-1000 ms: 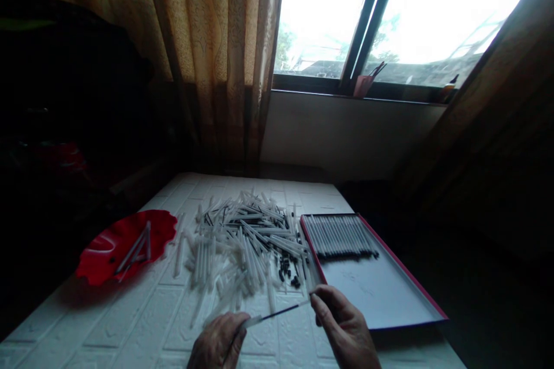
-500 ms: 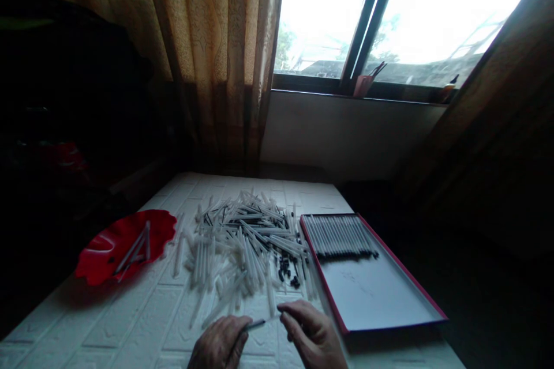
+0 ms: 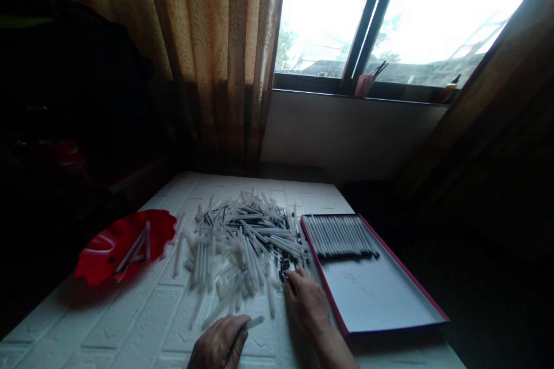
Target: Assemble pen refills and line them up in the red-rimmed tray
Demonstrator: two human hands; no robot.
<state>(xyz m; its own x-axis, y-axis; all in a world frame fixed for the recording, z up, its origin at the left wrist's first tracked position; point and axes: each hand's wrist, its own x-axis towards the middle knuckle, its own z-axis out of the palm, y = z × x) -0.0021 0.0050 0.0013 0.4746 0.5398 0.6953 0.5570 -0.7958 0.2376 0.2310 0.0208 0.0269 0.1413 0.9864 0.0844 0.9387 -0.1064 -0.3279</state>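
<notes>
Near the front edge of the table, my left hand (image 3: 220, 343) is closed, holding a pale translucent pen barrel (image 3: 254, 322) that points right. My right hand (image 3: 306, 300) reaches forward, thumb and fingers pinched together at the small black pen caps (image 3: 284, 265). Whether a cap is between those fingertips is too small to make out. Beyond both hands spreads a loose heap of pen barrels (image 3: 246, 242), some clear and some with dark insides. To the right, a shallow box lid (image 3: 376, 300) with red sides holds a row of pens (image 3: 344, 235), their black ends toward me.
A red wavy-edged dish (image 3: 97, 259) with a few pen parts stands at the left of the white brick-patterned table (image 3: 116, 323). Behind are a curtain (image 3: 216, 40) and a window. A pink cup (image 3: 364, 85) with sticks in it stands on the sill.
My right hand has moved away from the barrel in my left hand, forward to the black caps. The left hand stays in place; the barrel's visible end looks paler than before.
</notes>
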